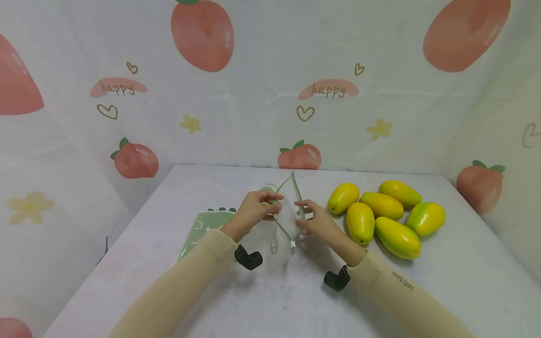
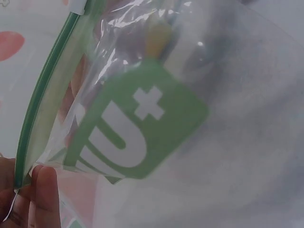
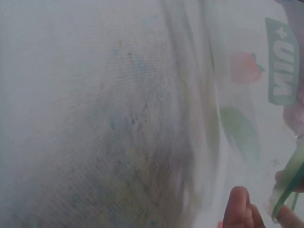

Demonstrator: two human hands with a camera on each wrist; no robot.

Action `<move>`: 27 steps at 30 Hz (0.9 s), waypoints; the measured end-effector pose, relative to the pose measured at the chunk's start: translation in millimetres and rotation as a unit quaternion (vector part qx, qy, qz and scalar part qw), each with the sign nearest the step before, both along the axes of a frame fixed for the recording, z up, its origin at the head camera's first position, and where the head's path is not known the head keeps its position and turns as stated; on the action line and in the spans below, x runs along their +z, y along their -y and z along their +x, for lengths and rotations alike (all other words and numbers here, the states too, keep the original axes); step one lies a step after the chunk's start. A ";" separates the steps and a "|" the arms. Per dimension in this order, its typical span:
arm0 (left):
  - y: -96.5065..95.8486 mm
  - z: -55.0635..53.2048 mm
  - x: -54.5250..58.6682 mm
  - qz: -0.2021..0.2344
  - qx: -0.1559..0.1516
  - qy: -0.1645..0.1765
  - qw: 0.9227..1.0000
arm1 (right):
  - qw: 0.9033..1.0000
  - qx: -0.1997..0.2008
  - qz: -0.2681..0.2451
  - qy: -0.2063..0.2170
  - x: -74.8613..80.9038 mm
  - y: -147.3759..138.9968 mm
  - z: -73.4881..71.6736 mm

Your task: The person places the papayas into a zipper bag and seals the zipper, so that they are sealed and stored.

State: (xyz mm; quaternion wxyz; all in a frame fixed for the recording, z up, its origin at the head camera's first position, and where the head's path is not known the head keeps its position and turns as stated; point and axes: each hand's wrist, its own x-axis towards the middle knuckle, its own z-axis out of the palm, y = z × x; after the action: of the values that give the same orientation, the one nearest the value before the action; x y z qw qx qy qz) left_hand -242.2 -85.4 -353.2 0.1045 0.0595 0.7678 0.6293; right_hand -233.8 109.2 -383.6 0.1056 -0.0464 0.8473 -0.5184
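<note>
A clear zip bag [image 2: 228, 142] with green zip strips and a printed green label stands spread between both hands, its mouth a wide diamond in the head view. My left hand [image 1: 255, 206] pinches the left strip between thumb and fingers. On the opposite strip, my right hand [image 1: 317, 218] grips with its fingers. A white slider [image 1: 292, 244] sits at the near corner of the mouth. Through the plastic in the right wrist view, the green label [image 3: 283, 61] shows mirrored. Nothing can be seen inside the bag.
Several yellow-green mangoes [image 1: 382, 205] lie grouped on the right of the white table [image 1: 296, 300]. Left of the hands lies a flat green printed sheet or bag [image 1: 196, 234], partly behind the left forearm. A fruit-patterned cloth [image 1: 253, 108] hangs behind the table.
</note>
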 end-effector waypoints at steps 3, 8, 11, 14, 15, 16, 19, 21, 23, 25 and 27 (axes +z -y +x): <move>0.1 -0.6 -1.1 0.000 0.000 -0.003 1.000 | 1.000 -0.003 0.003 0.007 1.0 0.8 0.3; -0.1 -1.2 -1.8 0.007 -0.002 -0.003 1.000 | 1.000 -0.002 0.004 0.012 2.0 1.0 0.8; -0.3 -1.3 -1.5 0.006 -0.001 0.004 1.000 | 1.000 0.002 0.000 0.012 2.8 1.0 0.7; -0.7 -1.7 -1.6 0.001 -0.002 0.011 1.000 | 1.000 0.005 -0.005 0.011 3.1 0.6 0.1; -0.8 -1.8 -1.8 0.001 -0.002 0.014 1.000 | 1.000 0.007 -0.006 0.010 2.9 0.4 -0.2; -0.9 -1.9 -2.0 0.000 -0.003 0.015 1.000 | 1.000 0.007 -0.008 0.010 2.9 0.4 -0.2; -1.4 -2.1 -2.8 0.001 -0.004 0.014 1.000 | 1.000 0.006 -0.010 0.008 3.1 -0.1 -0.3; -1.9 -2.0 -3.2 0.000 -0.003 0.014 1.000 | 1.000 0.007 -0.008 0.007 3.4 -0.5 -0.3; -2.5 -2.1 -3.5 -0.001 -0.002 0.013 1.000 | 1.000 0.006 -0.006 0.007 4.2 -0.9 -0.1; -2.6 -2.2 -3.5 -0.003 -0.001 0.013 1.000 | 1.000 0.008 -0.006 0.006 4.3 -2.0 0.0; -3.0 -2.6 -3.6 -0.003 0.000 0.015 1.000 | 1.000 0.009 -0.007 0.004 4.1 -3.1 -0.2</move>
State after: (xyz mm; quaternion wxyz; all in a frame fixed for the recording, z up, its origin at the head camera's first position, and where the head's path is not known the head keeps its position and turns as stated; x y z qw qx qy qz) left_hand -244.8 -82.4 -356.9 0.1160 0.0501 0.7683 0.6275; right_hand -233.9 112.4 -379.5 0.1134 -0.0526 0.8425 -0.5239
